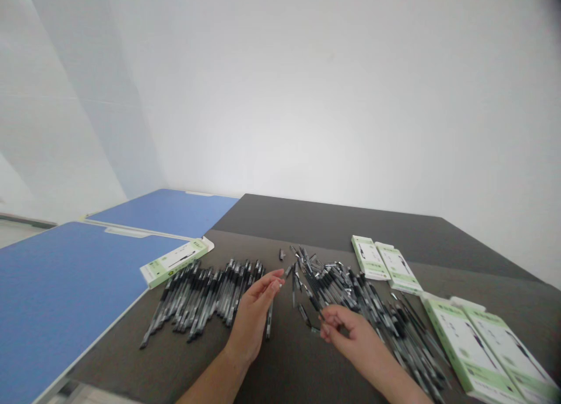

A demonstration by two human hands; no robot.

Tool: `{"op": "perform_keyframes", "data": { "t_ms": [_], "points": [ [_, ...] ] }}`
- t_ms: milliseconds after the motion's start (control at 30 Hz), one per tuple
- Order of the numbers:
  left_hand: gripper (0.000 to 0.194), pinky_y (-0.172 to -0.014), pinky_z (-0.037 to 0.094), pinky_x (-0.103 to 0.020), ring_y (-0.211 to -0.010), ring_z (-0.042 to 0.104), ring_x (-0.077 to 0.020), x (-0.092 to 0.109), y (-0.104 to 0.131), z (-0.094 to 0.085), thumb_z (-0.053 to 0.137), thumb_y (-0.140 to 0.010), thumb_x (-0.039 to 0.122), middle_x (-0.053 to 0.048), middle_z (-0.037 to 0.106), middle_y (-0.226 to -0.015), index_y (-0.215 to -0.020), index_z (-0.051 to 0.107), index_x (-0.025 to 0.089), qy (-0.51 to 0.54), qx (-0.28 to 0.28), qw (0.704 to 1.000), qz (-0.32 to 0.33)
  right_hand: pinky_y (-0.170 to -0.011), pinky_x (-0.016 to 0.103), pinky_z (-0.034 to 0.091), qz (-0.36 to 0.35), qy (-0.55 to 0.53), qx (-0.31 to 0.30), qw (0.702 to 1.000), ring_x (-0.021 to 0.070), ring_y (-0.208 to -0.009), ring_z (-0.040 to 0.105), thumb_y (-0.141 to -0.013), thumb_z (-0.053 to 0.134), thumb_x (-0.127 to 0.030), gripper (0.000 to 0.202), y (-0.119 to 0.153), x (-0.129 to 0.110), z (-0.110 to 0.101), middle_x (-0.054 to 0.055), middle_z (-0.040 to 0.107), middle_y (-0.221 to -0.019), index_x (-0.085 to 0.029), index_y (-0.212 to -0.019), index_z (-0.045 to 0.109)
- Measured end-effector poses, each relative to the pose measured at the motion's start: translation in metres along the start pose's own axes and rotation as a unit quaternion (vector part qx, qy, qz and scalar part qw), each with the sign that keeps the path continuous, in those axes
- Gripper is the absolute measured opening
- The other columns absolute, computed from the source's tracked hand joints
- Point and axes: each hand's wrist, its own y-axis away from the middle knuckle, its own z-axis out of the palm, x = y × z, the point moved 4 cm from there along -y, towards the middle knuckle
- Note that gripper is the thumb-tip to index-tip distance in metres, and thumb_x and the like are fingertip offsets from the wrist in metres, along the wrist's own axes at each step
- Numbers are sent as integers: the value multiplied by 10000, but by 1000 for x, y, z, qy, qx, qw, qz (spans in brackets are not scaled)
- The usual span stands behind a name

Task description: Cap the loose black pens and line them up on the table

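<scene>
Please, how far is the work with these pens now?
Partly done, it seems. Beside the left hand, many pens lie in a rough row and look assembled. In hand: the right hand seems to pinch a slim piece; what the left holds is unclear. Left to do, probably: the untidy heap, with small loose parts at its edge.

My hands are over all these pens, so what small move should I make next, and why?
I'd probably draw your right hand slightly toward your left hand, away from the jumbled heap. Its fingertips seem pinched at the heap's edge, close to loose pieces, while your left hand is nearby, with bare tabletop between your wrists.
</scene>
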Motion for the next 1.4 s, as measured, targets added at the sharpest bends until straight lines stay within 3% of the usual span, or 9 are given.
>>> {"op": "perform_keyframes", "data": {
  "t_ms": [100,367,767,933,1100,1200,1300,1400],
  "points": [
    [267,-891,409,-273,-910,586,-154,-8,-3,-2,633,-741,325,-64,671,-1002,-955,677,171,39,11,999,-29,-604,227,409,-3,0,4,1000,137,-624,551,-741,467,-179,104,1,-3,1,-4,603,-653,-182,-775,565],
    [248,-860,435,-260,-880,600,-144,-14,-3,2,668,-708,322,-71,665,-1018,-893,689,158,79,0,995,-66,-550,207,355,-16,58,-6,998,117,-575,501,-731,461,-156,110,2,-13,5,-29,540,-598,-191,-696,559],
    [193,-807,403,-237,-849,555,-156,-4,7,14,642,-720,347,-17,659,-854,-802,677,176,-86,-58,994,-45,-562,220,316,-29,73,-2,997,117,-595,472,-762,481,-172,96,2,-11,6,-40,491,-607,-197,-687,536],
    [214,-788,407,-250,-816,547,-158,-7,9,14,631,-726,357,-24,652,-828,-820,681,172,-89,-72,992,-54,-596,226,318,5,-109,-15,994,118,-647,448,-850,445,-308,187,3,-11,8,-29,467,-653,-192,-762,562],
    [214,-854,400,-298,-887,551,-182,-12,9,13,624,-741,326,-55,661,-918,-867,685,165,-29,-84,995,-46,-439,191,175,111,-359,-69,924,64,-486,272,-776,570,-430,296,6,-7,25,-69,366,-584,-194,-955,565],
    [193,-859,394,-293,-898,549,-179,-13,10,13,620,-752,301,-50,665,-916,-884,683,175,-33,-89,995,-41,-416,189,128,123,-412,-61,901,45,-445,223,-717,651,-406,314,8,-10,26,-86,345,-540,-179,-919,571],
    [177,-867,394,-300,-909,555,-185,-12,11,16,612,-760,291,-49,666,-914,-877,681,178,-19,-110,993,-40,-389,201,93,146,-460,-115,868,41,-394,162,-778,558,-443,306,10,-13,29,-92,321,-465,-147,-847,590],
    [175,-864,392,-294,-904,558,-185,-9,12,17,605,-766,299,-45,666,-900,-863,681,175,-47,-109,992,-34,-384,201,103,148,-440,-105,879,38,-376,167,-750,571,-475,328,6,-11,30,-87,373,-457,-155,-822,581]
  ]
}}
